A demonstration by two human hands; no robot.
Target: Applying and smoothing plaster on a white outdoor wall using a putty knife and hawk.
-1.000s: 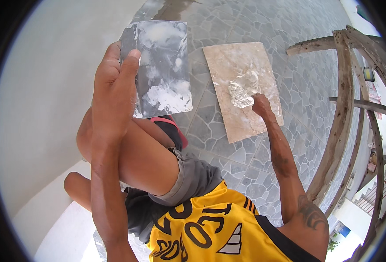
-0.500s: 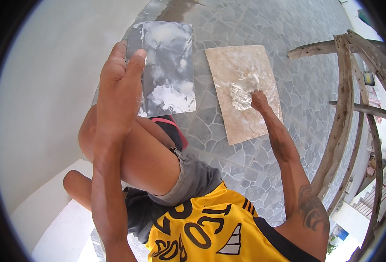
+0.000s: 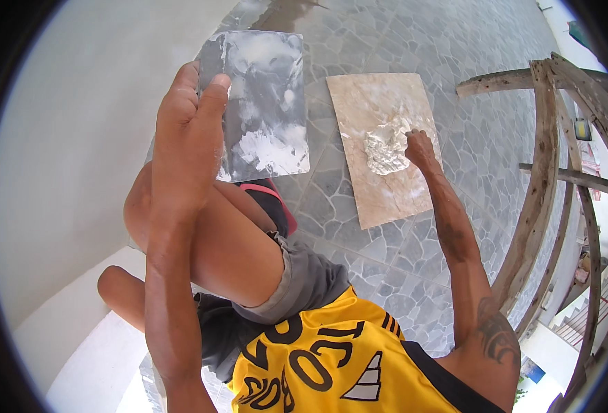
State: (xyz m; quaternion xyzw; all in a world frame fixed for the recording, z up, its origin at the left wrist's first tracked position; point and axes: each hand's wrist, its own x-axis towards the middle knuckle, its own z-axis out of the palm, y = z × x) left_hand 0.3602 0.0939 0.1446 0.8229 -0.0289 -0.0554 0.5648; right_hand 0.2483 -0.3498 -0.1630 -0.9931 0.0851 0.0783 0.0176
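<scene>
Wooden beams stand right of a board. The left hand grips a plate; the right hand curls, its hold unclear.

1. Tan rectangular board: lies flat on stone-patterned floor, slightly askew.
2. White paste: sits heaped and uneven near board's centre.
3. Grey plate: carries white smears, heaviest low down; appears left of board.

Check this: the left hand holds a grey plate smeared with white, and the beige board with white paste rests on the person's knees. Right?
The resting place is wrong: in the head view, the beige board lies on the stone-patterned floor. The left hand does hold the white-smeared grey plate, and the white paste is on the board.
</scene>
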